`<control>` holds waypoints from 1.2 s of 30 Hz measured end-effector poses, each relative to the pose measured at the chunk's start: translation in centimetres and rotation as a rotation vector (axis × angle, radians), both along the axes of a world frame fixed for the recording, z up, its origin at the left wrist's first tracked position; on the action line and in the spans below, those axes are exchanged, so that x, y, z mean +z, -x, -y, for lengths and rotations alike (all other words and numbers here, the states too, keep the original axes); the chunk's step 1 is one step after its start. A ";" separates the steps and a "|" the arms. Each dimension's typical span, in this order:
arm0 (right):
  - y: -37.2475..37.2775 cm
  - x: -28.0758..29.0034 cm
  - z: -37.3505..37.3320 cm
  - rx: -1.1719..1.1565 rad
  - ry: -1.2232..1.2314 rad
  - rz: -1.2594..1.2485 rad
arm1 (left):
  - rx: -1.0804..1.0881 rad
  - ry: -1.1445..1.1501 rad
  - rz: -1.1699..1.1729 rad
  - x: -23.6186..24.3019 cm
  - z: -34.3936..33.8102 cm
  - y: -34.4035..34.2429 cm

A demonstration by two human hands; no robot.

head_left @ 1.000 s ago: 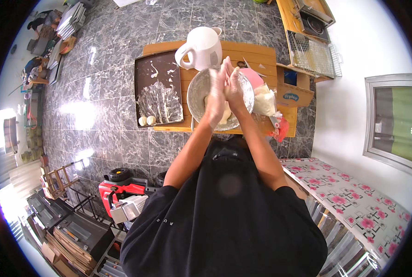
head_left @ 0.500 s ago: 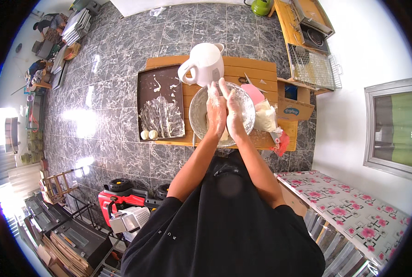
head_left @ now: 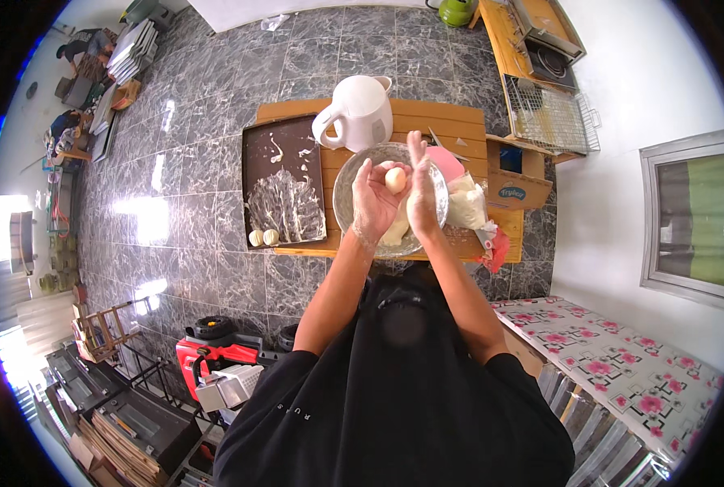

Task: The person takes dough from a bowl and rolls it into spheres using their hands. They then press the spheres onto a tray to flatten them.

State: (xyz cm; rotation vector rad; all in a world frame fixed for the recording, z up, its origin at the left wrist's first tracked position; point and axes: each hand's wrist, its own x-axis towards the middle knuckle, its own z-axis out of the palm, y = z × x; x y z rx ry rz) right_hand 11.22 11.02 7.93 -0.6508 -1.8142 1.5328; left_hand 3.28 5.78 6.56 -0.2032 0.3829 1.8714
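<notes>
A small pale dough ball (head_left: pixel 395 180) lies in the cupped palm of my left hand (head_left: pixel 373 200). My right hand (head_left: pixel 421 197) stands upright beside it, fingers stretched out and dusted white, its palm facing the ball. Beneath both hands is a wide metal bowl (head_left: pixel 342 201), its inside coated with flour. Part of a larger dough lump (head_left: pixel 395 231) shows in the bowl between my wrists. To the left sits a dark baking tray (head_left: pixel 255 154) smeared with white fat. Two shaped dough balls (head_left: pixel 263 237) rest at its near left corner.
A white electric kettle (head_left: pixel 366 114) stands behind the bowl on the wooden table (head_left: pixel 439 118). Right of the bowl are a pink flat item (head_left: pixel 445 162), an opened flour bag (head_left: pixel 466 207) and a red plastic bag (head_left: pixel 498 247). A cardboard box (head_left: pixel 532 193) is farther right.
My palms were pressed together, hiding what was between them. Now they have parted, the left turned up and shifted left, so the dough ball shows.
</notes>
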 end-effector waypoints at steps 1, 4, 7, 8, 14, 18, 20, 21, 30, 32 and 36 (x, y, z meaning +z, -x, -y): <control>-0.3 0.3 0.0 -0.032 0.112 -0.017 | -0.006 0.040 0.019 -0.1 0.0 0.0; -1.0 1.5 -0.3 -0.125 0.442 -0.070 | 0.017 0.092 0.028 -0.7 0.2 0.2; -1.4 -1.3 -0.7 -0.130 0.611 -0.184 | 0.005 0.061 0.004 -0.3 0.1 0.1; -1.2 -1.8 -0.5 -0.096 0.758 -0.229 | 0.009 0.074 -0.029 -0.1 0.1 0.2; -0.2 -3.0 0.4 -0.041 1.139 -0.465 | 0.047 0.151 -0.178 1.7 -0.1 -0.5; -0.2 -2.6 0.6 -0.076 1.139 -0.459 | 0.045 0.149 -0.439 2.8 0.0 -1.3; -0.3 -2.2 0.4 -0.020 1.065 -0.461 | 0.062 0.179 -0.517 2.7 0.0 -1.5; -0.1 -1.4 0.8 -0.015 1.067 -0.459 | 0.085 0.212 -0.595 2.7 0.1 -1.5; -0.5 1.2 1.5 0.100 0.810 -0.360 | 0.128 0.074 -0.336 2.6 0.5 -1.7; -0.6 1.0 1.3 0.130 0.792 -0.366 | 0.138 0.115 -0.299 2.7 0.5 -1.7; -0.4 0.8 1.6 0.116 0.861 -0.352 | 0.146 0.105 -0.270 2.6 0.5 -1.5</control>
